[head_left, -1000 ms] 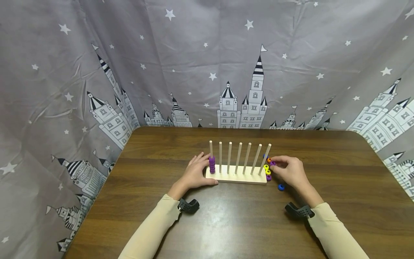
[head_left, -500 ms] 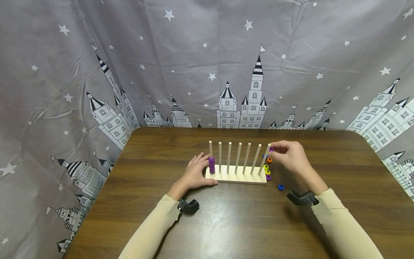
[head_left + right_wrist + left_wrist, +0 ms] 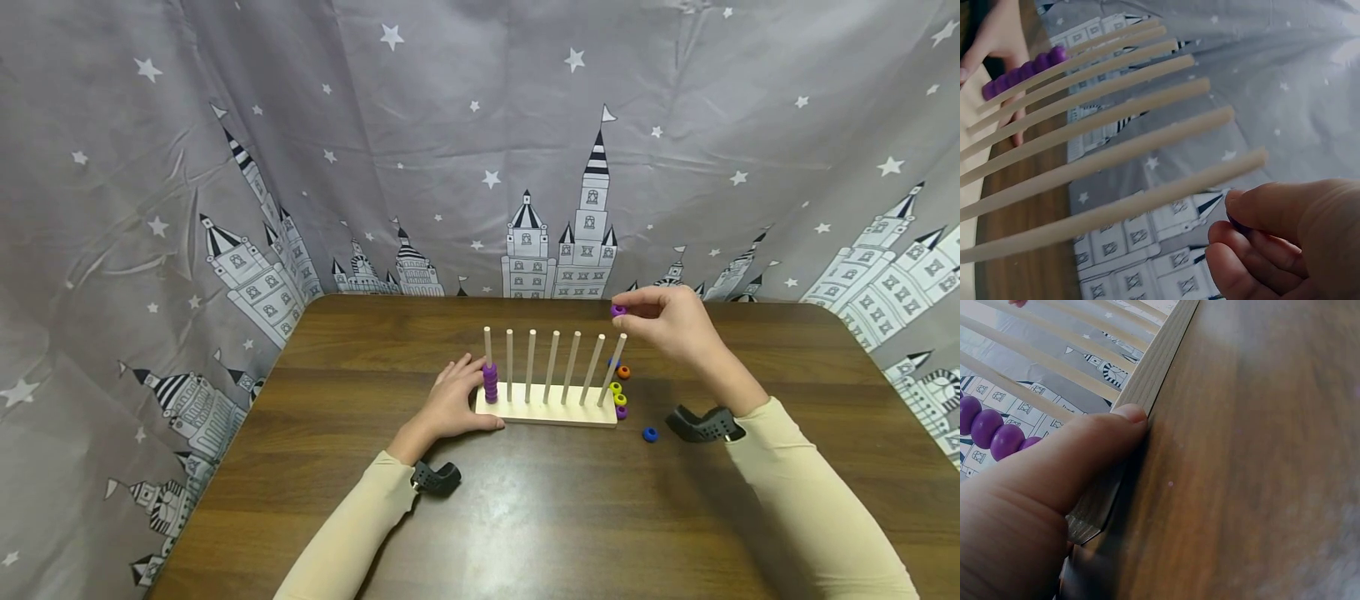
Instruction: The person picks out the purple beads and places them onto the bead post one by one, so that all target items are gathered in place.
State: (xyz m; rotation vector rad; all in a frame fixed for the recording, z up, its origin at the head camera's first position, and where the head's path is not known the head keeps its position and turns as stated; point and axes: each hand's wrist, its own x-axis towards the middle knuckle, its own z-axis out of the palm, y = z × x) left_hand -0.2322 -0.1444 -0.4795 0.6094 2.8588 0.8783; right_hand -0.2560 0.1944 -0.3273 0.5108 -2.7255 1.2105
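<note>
A wooden peg stand (image 3: 546, 412) with a row of several upright pegs is on the table; purple beads (image 3: 491, 383) are stacked on its leftmost peg. My left hand (image 3: 450, 404) holds the stand's left end, thumb at the front edge and fingers toward the back. In the left wrist view the thumb (image 3: 1094, 447) rests against the base's edge. My right hand (image 3: 667, 321) is raised above the rightmost peg and pinches a purple bead (image 3: 618, 310) between thumb and fingers. In the right wrist view the fingers mostly hide that bead, which is apart from the peg tips.
Beside the stand's right end lie an orange bead (image 3: 624, 372), two yellow beads (image 3: 620, 400), a purple bead (image 3: 621, 412) and a partly hidden blue one (image 3: 613, 363). Another blue bead (image 3: 650, 434) lies nearer the front. A grey castle-print curtain (image 3: 420, 167) hangs behind the table.
My right hand has lifted the purple bead from among the loose beads, moving up and slightly left to above the pegs. My left hand has stayed in place.
</note>
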